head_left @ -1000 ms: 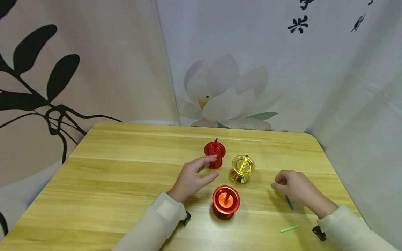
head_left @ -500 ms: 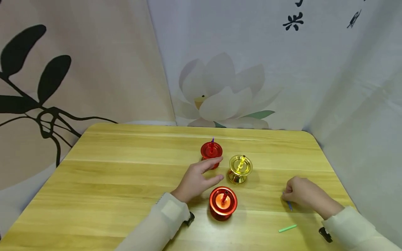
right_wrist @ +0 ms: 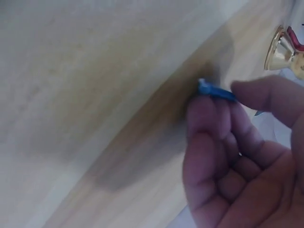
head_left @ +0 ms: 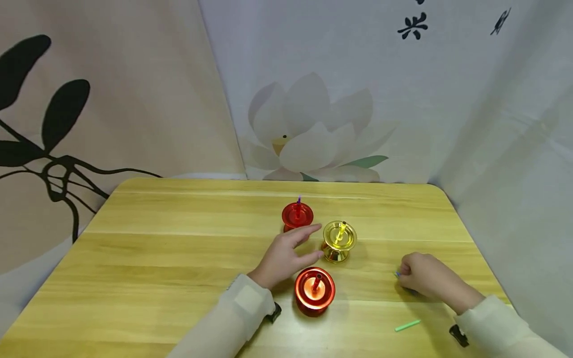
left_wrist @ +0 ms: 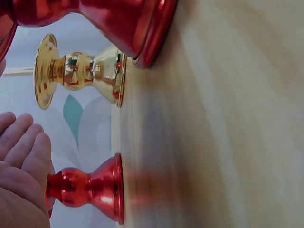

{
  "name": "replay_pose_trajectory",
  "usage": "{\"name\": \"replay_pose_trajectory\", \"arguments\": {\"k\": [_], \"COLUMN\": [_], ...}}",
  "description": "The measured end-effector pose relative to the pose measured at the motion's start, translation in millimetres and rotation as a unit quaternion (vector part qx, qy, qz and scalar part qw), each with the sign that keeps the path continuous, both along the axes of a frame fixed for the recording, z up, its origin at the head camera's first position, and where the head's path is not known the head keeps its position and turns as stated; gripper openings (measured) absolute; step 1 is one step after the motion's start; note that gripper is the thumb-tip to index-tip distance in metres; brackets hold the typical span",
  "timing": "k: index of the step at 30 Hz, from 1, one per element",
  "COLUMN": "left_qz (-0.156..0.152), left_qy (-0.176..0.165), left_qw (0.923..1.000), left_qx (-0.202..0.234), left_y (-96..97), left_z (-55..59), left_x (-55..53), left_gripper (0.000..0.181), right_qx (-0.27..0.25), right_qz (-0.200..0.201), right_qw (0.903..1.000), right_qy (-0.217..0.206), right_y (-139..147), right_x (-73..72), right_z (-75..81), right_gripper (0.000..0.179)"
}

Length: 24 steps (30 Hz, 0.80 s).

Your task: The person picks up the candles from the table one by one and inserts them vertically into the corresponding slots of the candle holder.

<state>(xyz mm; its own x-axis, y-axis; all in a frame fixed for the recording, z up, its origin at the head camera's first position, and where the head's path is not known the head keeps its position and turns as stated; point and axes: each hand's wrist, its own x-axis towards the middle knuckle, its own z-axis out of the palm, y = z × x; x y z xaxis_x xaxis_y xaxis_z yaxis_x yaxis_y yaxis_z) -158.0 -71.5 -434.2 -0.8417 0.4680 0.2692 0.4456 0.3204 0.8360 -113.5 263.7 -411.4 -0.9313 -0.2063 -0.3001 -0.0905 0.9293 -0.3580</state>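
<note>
My right hand pinches a thin blue candle between thumb and fingertips, low over the table at the right. A pale wick tip shows at one end of it in the right wrist view. My left hand, fingers extended and thumb apart, hovers among three candle holders. The gold holder stands just beyond its fingertips. A shiny red holder stands in front of it. Behind it is a second red holder, partly covered by the fingers, with a purple candle upright in it.
A light green candle lies on the wooden table near my right wrist. Pale printed curtains hang behind the table and along its right side. Each wrist carries a small black device.
My right hand has come down on the blue candle, pinched it and drawn it slightly away from where it lay. My left hand has edged toward the gold holder. The head view has shifted slightly.
</note>
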Motion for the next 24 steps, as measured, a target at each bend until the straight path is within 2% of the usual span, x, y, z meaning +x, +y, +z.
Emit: {"name": "replay_pose_trajectory", "arguments": {"k": [3, 8, 12, 18, 24], "left_qz": [-0.001, -0.021, -0.035, -0.036, -0.036], "left_qy": [-0.016, -0.052, -0.047, -0.048, -0.063], "left_qw": [0.9998, 0.9980, 0.9976, 0.9974, 0.9958], "left_qx": [-0.010, -0.032, -0.035, -0.038, -0.056], "left_y": [3.3, 7.5, 11.4, 17.0, 23.6], "left_z": [0.4, -0.6, -2.5, -3.4, -4.4], "left_x": [-1.3, -5.8, -11.4, -17.0, -21.1], "left_gripper": [0.062, 0.071, 0.075, 0.076, 0.080], "right_qx": [-0.015, -0.048, -0.077, -0.111, -0.189], "right_qz": [-0.007, -0.014, -0.020, -0.036, -0.054], "right_qw": [0.9998, 0.9977, 0.9948, 0.9883, 0.9764], "right_qy": [0.013, 0.046, 0.063, 0.098, 0.090], "right_y": [-2.5, -8.3, -12.5, -19.1, -30.9], "right_x": [-0.5, 2.0, 3.7, 2.8, 2.3], "right_z": [0.5, 1.1, 1.9, 2.9, 7.0], "right_gripper": [0.013, 0.011, 0.010, 0.007, 0.007]}}
